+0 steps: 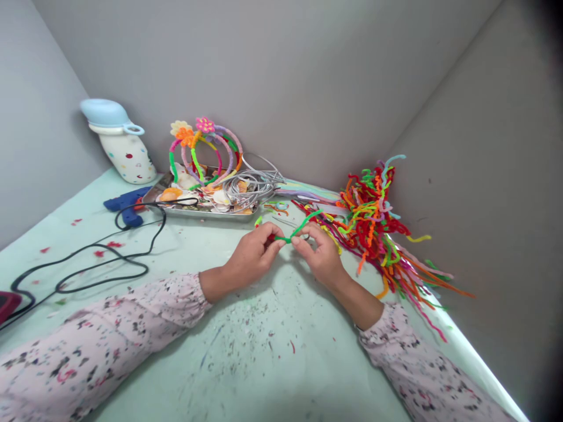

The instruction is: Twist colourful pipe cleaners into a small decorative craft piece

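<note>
A green pipe cleaner (307, 220) runs between my two hands above the table, its free end pointing up and to the right. My left hand (255, 253) pinches it between thumb and forefinger; a bit of red shows at those fingertips, too small to name. Close beside it, my right hand (320, 253) is closed on the same green strand with thumb and forefinger. Just beyond my hands lie some thin dark metal pieces, partly hidden by my fingers.
A metal tray (206, 214) holds shells, flowered headbands (193, 153) and coiled grey wire (255, 186). To its left are a blue glue gun (127, 202), a black cord (132, 258) and a white bottle (127, 155). A heap of coloured pipe cleaners (373, 217) lies right.
</note>
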`<control>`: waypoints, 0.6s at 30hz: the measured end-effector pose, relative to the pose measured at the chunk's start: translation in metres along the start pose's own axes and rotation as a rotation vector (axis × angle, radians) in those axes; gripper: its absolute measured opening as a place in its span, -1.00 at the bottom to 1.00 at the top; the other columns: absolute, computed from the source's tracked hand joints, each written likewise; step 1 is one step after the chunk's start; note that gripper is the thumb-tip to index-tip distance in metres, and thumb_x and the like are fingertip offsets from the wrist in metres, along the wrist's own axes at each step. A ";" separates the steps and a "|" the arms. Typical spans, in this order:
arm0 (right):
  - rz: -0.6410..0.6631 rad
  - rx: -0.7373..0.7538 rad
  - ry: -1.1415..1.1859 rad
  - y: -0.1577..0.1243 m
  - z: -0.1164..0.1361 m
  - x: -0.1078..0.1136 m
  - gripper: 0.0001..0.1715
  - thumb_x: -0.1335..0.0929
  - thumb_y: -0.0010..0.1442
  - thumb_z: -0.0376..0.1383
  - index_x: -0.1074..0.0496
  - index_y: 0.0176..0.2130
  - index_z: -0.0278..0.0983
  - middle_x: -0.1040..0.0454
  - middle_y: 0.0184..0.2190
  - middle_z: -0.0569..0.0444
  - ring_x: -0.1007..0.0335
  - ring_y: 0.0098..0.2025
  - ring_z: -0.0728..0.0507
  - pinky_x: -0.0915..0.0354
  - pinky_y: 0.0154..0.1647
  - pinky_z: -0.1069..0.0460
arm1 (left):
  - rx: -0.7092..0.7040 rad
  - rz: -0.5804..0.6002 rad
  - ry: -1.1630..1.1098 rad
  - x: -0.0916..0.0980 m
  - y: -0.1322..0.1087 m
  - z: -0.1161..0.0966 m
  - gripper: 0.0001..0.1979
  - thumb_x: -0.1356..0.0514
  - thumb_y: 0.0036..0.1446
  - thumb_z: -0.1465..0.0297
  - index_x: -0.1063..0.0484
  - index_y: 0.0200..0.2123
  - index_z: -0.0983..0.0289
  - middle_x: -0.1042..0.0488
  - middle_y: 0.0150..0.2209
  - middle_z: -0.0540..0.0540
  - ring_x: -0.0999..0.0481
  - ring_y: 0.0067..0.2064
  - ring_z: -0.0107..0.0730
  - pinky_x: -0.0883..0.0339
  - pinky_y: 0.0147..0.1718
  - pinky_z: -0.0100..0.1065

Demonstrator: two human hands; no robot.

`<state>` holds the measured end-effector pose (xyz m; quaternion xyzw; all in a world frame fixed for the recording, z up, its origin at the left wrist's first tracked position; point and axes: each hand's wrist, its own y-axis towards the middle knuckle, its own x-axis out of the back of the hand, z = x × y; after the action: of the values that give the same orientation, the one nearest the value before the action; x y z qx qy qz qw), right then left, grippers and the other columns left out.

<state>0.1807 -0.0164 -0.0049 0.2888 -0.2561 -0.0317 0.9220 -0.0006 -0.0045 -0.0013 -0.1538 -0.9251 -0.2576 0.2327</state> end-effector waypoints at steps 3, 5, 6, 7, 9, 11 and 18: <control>-0.111 0.106 -0.066 -0.001 0.000 0.000 -0.90 -0.38 0.13 -0.25 -0.35 -0.32 -0.20 -0.38 -0.31 0.08 -0.34 -0.20 -0.12 -0.25 -0.09 -0.07 | 0.031 -0.036 -0.020 0.000 0.000 0.001 -0.88 -0.07 0.22 0.34 -0.31 -0.26 0.28 -0.37 -0.44 0.00 -0.31 -0.42 -0.46 -0.17 -0.45 -0.43; -0.133 0.170 -0.107 -0.002 0.000 0.000 -0.88 -0.40 0.11 -0.27 -0.35 -0.32 -0.18 -0.39 -0.30 0.07 -0.35 -0.18 -0.14 -0.26 -0.08 -0.10 | 0.043 -0.041 -0.027 0.000 0.000 0.001 -0.88 -0.06 0.22 0.35 -0.31 -0.25 0.28 -0.36 -0.45 -0.01 -0.30 -0.43 -0.47 -0.16 -0.45 -0.43; -0.133 0.197 -0.129 -0.002 0.000 0.000 -0.88 -0.41 0.11 -0.27 -0.36 -0.32 -0.18 -0.40 -0.30 0.07 -0.36 -0.17 -0.15 -0.27 -0.07 -0.11 | 0.046 -0.039 -0.030 0.001 -0.001 0.001 -0.88 -0.05 0.22 0.35 -0.31 -0.24 0.28 -0.35 -0.46 -0.01 -0.30 -0.43 -0.47 -0.16 -0.45 -0.43; -0.128 0.221 -0.153 -0.003 0.001 -0.001 -0.87 -0.42 0.10 -0.28 -0.38 -0.31 -0.17 -0.42 -0.29 0.07 -0.36 -0.16 -0.15 -0.26 -0.06 -0.12 | 0.046 -0.035 -0.034 0.001 -0.001 0.001 -0.88 -0.05 0.22 0.36 -0.31 -0.24 0.28 -0.35 -0.46 -0.02 -0.29 -0.43 -0.47 -0.16 -0.45 -0.43; -0.116 0.257 -0.195 -0.002 0.001 -0.001 -0.87 -0.42 0.10 -0.27 -0.41 -0.28 -0.14 -0.45 -0.28 0.07 -0.37 -0.15 -0.16 -0.26 -0.06 -0.13 | 0.042 -0.028 -0.038 0.001 -0.001 0.001 -0.88 -0.05 0.22 0.36 -0.31 -0.24 0.28 -0.34 -0.47 -0.02 -0.30 -0.43 -0.46 -0.17 -0.45 -0.43; -0.107 0.280 -0.227 -0.002 0.000 -0.002 -0.88 -0.42 0.11 -0.27 -0.43 -0.27 -0.13 -0.47 -0.28 0.08 -0.38 -0.15 -0.16 -0.25 -0.07 -0.12 | 0.035 -0.027 -0.037 0.001 -0.001 0.000 -0.88 -0.04 0.22 0.37 -0.31 -0.25 0.28 -0.35 -0.46 -0.02 -0.30 -0.43 -0.46 -0.17 -0.44 -0.42; -0.124 0.321 -0.292 -0.002 -0.003 -0.002 -0.90 -0.41 0.14 -0.25 -0.46 -0.26 -0.12 -0.48 -0.29 0.08 -0.39 -0.19 -0.15 -0.23 -0.11 -0.11 | 0.022 -0.028 -0.015 0.000 0.000 0.000 -0.91 -0.05 0.22 0.39 -0.30 -0.26 0.28 -0.35 -0.46 -0.01 -0.31 -0.42 -0.46 -0.17 -0.44 -0.42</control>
<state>0.1808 -0.0161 -0.0093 0.4393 -0.3702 -0.0886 0.8137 -0.0008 -0.0045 -0.0012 -0.1400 -0.9317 -0.2497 0.2237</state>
